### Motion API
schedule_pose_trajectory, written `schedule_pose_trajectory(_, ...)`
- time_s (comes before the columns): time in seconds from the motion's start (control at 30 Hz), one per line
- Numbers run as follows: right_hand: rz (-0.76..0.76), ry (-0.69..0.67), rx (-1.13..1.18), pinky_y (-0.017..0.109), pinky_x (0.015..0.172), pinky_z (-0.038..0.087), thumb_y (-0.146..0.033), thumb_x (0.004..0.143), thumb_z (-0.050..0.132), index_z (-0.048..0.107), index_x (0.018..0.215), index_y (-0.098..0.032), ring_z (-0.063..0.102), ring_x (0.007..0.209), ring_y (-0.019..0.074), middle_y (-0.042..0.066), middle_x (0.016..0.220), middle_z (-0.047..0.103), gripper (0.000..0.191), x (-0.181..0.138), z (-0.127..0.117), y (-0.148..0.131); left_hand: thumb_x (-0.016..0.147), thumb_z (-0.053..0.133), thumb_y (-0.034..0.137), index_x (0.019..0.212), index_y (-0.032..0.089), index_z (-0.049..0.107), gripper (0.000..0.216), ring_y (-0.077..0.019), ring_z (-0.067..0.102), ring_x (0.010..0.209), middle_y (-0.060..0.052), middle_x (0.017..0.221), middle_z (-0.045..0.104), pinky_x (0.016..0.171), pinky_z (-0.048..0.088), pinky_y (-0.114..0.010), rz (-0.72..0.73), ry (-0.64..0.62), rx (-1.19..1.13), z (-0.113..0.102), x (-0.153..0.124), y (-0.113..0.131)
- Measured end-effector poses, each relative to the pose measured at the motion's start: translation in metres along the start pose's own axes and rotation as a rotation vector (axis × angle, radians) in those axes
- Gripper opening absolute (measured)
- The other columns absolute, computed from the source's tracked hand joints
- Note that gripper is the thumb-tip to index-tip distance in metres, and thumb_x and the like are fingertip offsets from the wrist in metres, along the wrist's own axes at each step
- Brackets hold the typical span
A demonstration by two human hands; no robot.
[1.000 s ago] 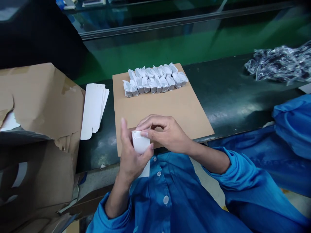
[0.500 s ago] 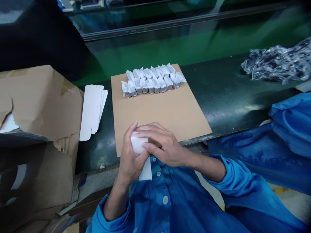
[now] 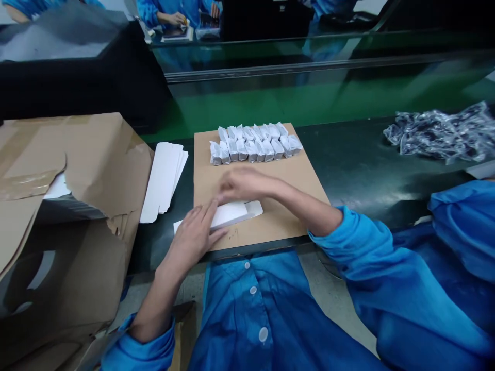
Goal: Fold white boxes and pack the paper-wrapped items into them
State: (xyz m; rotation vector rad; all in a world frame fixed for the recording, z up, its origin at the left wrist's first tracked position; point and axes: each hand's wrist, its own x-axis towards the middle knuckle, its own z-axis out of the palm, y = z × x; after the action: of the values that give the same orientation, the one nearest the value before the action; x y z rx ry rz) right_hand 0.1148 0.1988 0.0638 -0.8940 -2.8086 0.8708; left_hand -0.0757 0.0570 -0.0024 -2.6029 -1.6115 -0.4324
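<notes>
A long white carton (image 3: 231,214) lies on the cardboard sheet (image 3: 266,226), its end flap unfolded at the right. My left hand (image 3: 194,231) grips it near the left end, fingers over the top and thumb along the near side. Just beyond the carton, my right hand (image 3: 243,184) is smeared by motion, its fingers bent close to my left fingertips. Whether it holds anything does not show. Two rows of small white wrapped packets (image 3: 253,147) stand at the sheet's far side.
Flat white carton blanks (image 3: 162,180) lie left of the sheet, beside a torn brown cardboard box (image 3: 112,170). Clear plastic-wrapped items (image 3: 441,133) are heaped at the right on the dark green bench (image 3: 348,154). A co-worker's hands (image 3: 176,19) show across the bench.
The carton has gone from upright in my hands near my body to lying on the sheet. My right hand has moved forward off its end, and the view has shifted.
</notes>
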Motion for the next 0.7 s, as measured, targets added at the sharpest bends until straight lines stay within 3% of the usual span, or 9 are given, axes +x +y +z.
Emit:
schedule_pose_trajectory(0.07,0.070,0.169,-0.278,0.041,0.088,0.044,-0.016,0.090,0.057,0.064,0.120,-0.013,0.059,0.108,0.0291,0.014,0.117,0.067,0.031,0.037,-0.019,0.002,0.092,0.059,0.043,0.136,0.015,0.053,0.053,-0.0263,0.069,0.105,-0.013,0.126,0.069,0.089,0.055,-0.037,0.007,0.016,0.090,0.002,0.000,0.000)
schedule_pose_trajectory(0.1,0.083,0.192,-0.399,0.042,0.090,0.042,-0.011,0.086,0.059,0.062,0.124,-0.012,0.055,0.113,0.0315,0.016,0.119,0.065,0.038,0.055,-0.026,0.003,0.093,0.057,0.043,0.133,0.014,0.056,0.049,-0.0249,0.071,0.101,-0.011,0.124,0.071,0.084,0.056,-0.035,0.021,0.037,0.118,0.003,0.000,0.001)
schedule_pose_trajectory(0.23,0.079,-0.039,-0.707,0.042,0.089,0.042,0.001,0.066,0.072,0.067,0.108,-0.009,0.054,0.106,0.0319,0.013,0.101,0.067,0.043,0.110,-0.034,0.005,0.095,0.054,0.040,0.129,0.011,0.059,0.045,-0.0224,0.071,0.099,-0.009,0.120,0.073,0.081,0.055,-0.033,0.093,0.120,0.146,0.005,-0.002,0.002)
schedule_pose_trajectory(0.33,0.020,-0.083,-0.722,0.041,0.089,0.043,0.004,0.070,0.065,0.069,0.106,-0.010,0.055,0.104,0.0302,0.012,0.097,0.066,0.039,0.114,-0.029,-0.001,0.096,0.054,0.039,0.131,0.011,0.057,0.046,-0.0217,0.070,0.102,-0.008,0.123,0.072,0.082,0.054,-0.034,0.076,0.113,0.125,0.005,-0.005,0.003)
schedule_pose_trajectory(0.43,-0.168,-0.042,-0.555,0.040,0.091,0.045,-0.005,0.080,0.063,0.061,0.127,-0.015,0.053,0.110,0.0278,0.012,0.112,0.062,0.048,0.079,-0.023,-0.006,0.096,0.055,0.040,0.133,0.012,0.057,0.046,-0.0216,0.068,0.103,-0.007,0.124,0.071,0.082,0.052,-0.034,0.038,0.123,0.105,0.005,-0.009,0.004)
schedule_pose_trajectory(0.53,-0.294,0.063,-0.262,0.041,0.097,0.046,-0.012,0.082,0.066,0.053,0.137,-0.020,0.052,0.114,0.0248,0.011,0.121,0.057,0.057,0.019,-0.014,0.001,0.095,0.056,0.039,0.132,0.013,0.058,0.045,-0.0216,0.068,0.102,-0.007,0.123,0.071,0.081,0.050,-0.034,0.027,0.151,0.095,0.004,-0.014,0.005)
schedule_pose_trajectory(0.63,-0.220,0.264,-0.141,0.045,0.106,0.043,-0.017,0.082,0.071,0.045,0.144,-0.024,0.047,0.126,0.0249,0.011,0.133,0.050,0.068,-0.041,-0.002,0.019,0.095,0.056,0.037,0.131,0.012,0.058,0.044,-0.0225,0.068,0.100,-0.009,0.123,0.071,0.080,0.048,-0.034,0.043,0.173,0.095,0.005,-0.018,0.003)
schedule_pose_trajectory(0.7,-0.125,0.318,-0.120,0.046,0.108,0.041,-0.022,0.080,0.076,0.045,0.144,-0.025,0.046,0.128,0.0256,0.011,0.135,0.051,0.071,-0.069,0.003,0.029,0.095,0.056,0.037,0.131,0.011,0.058,0.045,-0.0236,0.068,0.099,-0.011,0.122,0.071,0.080,0.047,-0.034,0.048,0.174,0.097,0.006,-0.019,0.002)
